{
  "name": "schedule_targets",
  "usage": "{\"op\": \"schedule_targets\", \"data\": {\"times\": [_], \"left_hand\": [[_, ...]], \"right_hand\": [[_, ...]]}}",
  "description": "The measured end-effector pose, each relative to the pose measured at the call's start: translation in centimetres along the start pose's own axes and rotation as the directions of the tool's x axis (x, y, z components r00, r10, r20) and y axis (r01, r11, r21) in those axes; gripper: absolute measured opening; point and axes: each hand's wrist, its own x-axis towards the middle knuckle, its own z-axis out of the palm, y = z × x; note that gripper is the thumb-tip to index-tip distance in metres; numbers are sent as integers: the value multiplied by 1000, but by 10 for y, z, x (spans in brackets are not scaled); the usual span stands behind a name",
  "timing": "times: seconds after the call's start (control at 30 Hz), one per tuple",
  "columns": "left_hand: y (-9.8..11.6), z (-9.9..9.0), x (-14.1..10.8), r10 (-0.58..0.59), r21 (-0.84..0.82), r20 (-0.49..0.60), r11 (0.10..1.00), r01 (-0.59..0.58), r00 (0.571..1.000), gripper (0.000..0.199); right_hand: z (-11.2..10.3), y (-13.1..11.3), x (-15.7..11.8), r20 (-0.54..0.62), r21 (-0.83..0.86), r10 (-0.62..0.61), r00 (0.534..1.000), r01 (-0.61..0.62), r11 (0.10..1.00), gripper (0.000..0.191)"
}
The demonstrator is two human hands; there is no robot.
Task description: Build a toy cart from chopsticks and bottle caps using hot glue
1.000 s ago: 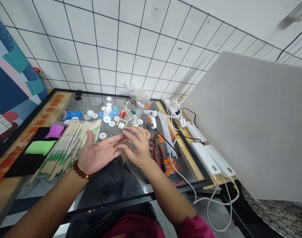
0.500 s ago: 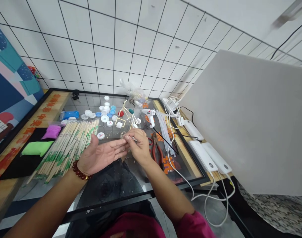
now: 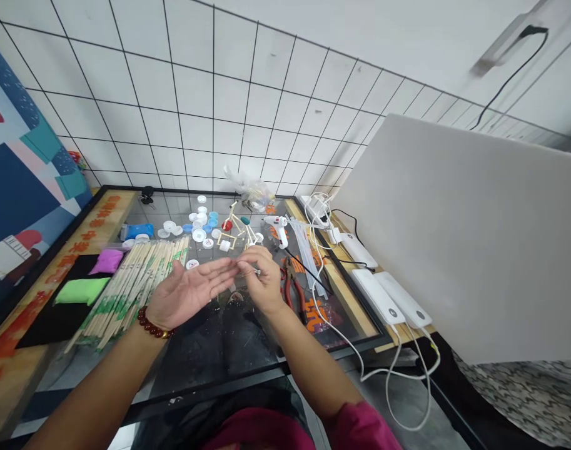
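Observation:
Palm up, my left hand reaches over the glass tabletop with its fingers stretched out and thumb apart. The thumb and fingers of my right hand close at the left fingertips. Whatever they pinch, if anything, is too small to make out. Just beyond the hands stand small stick models with a red piece and a dark green piece. White and blue bottle caps lie scattered to their left. Pliers with red handles rest to the right of my right hand. Behind the pliers is a white glue gun.
Wrapped chopsticks cover the left side, near purple clay, green clay and a blue packet. Clear glue sticks, a white cable and white power banks lie rightward. A plastic bag sits at the back.
The camera view has tilted slightly, so the table sits a little lower in the picture. The right fingers have shifted slightly at the left fingertips; the left hand stays stretched out.

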Motion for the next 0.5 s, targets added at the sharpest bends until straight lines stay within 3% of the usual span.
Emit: {"op": "schedule_targets", "data": {"times": [0.07,0.13,0.2,0.23,0.27,0.3,0.33,0.37,0.4,0.47,0.5], "left_hand": [[7,-5,2,174,113,-187,981,-155,967,56],[15,-11,4,337,247,-374,934,-258,864,35],[22,-16,4,421,347,-487,897,-274,765,28],[25,-18,4,445,389,-515,883,-263,733,28],[27,-20,4,461,430,-529,869,-243,713,29],[29,-21,4,473,470,-535,855,-220,700,30],[29,-23,4,485,504,-536,841,-199,691,32],[29,-25,4,496,530,-535,827,-185,684,34],[29,-26,5,504,551,-531,816,-175,681,35],[26,-31,7,521,580,-524,798,-166,674,37],[24,-33,9,529,593,-518,788,-162,672,38]], "right_hand": [[-9,2,2,-38,23,87,995,-86,996,26],[-26,1,2,-4,6,150,989,-150,989,34],[-49,-5,0,132,-18,165,977,-164,986,39],[-61,-9,-3,265,-22,172,949,-172,985,40],[-71,-13,-7,452,-20,184,873,-196,980,41],[-80,-16,-13,648,-7,188,738,-241,971,41],[-85,-19,-21,784,-11,197,589,-304,952,37],[-87,-20,-30,821,-36,224,525,-345,938,32],[-85,-20,-41,788,-65,266,555,-355,933,32],[-72,-17,-64,568,-104,314,761,-312,944,30],[-64,-15,-74,445,-124,304,842,-279,952,33]]}}
